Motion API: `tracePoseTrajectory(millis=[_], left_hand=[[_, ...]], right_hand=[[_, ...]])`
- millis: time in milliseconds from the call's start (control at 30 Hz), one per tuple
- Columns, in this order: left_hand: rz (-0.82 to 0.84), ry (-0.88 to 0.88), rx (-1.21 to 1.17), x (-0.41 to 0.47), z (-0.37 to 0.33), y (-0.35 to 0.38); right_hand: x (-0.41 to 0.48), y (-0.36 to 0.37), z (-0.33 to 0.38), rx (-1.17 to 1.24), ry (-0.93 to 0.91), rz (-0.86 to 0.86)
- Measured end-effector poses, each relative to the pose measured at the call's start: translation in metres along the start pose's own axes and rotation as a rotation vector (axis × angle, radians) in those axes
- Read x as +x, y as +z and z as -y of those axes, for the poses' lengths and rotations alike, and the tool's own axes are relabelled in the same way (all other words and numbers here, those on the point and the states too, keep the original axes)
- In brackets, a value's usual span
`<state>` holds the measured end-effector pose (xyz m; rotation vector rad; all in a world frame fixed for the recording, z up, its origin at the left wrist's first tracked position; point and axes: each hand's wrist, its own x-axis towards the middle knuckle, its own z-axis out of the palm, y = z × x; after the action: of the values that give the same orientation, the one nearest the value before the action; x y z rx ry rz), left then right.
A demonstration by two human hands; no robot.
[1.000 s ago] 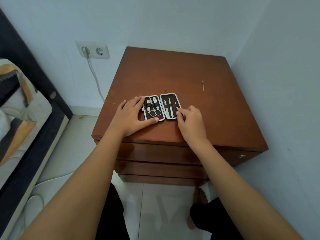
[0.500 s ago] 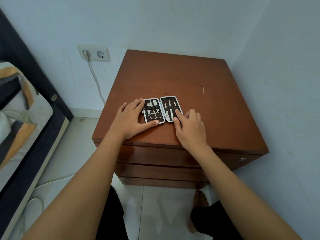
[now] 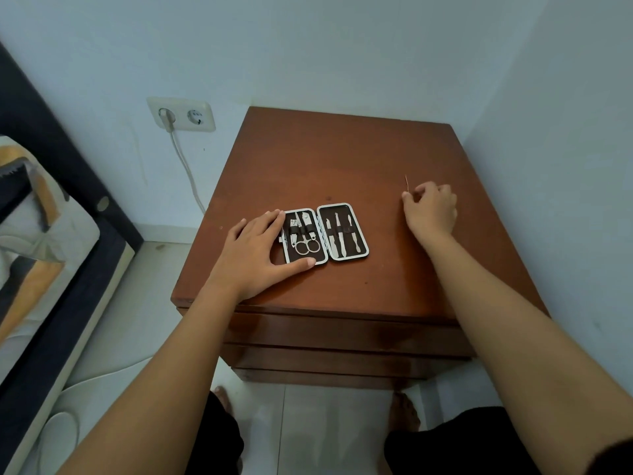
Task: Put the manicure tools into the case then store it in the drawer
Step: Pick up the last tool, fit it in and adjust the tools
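Up on the brown nightstand (image 3: 342, 159) — open case (image 3: 325, 234) under flat left hand (image 3: 255, 255); right hand (image 3: 430, 210) pinches a thin pin (image 3: 406, 183).

Open manicure case (image 3: 325, 234) lying flat at mid-frame
Two dark-lined halves with pale rims, hinged side by side. The left half holds small scissors (image 3: 307, 246) and other metal tools under a strap; the right half holds three slim tools (image 3: 339, 234). A thin pin-like tool (image 3: 406, 182) lies apart, upper right of the case

Pale walls (image 3: 342, 46); wooden nightstand (image 3: 335, 159) — tiled floor (image 3: 325, 423).
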<state>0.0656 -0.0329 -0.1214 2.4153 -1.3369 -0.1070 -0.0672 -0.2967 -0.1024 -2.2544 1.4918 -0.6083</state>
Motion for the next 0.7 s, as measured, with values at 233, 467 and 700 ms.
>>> tracePoseTrajectory(millis=[233,467,700], left_hand=[[-0.007,-0.001,-0.012,0.000,0.000,0.000],[-0.009,-0.005,-0.026,-0.001,-0.002,-0.001],[0.006,-0.022,-0.025,-0.004,-0.006,-0.005]], right_hand=[[0.021,0.008,0.013,-0.071,0.149,0.029],[-0.052,-0.001,0.004,0.150,-0.094,0.062],[-0.123,-0.006,0.002,0.312,-0.351,0.174]])
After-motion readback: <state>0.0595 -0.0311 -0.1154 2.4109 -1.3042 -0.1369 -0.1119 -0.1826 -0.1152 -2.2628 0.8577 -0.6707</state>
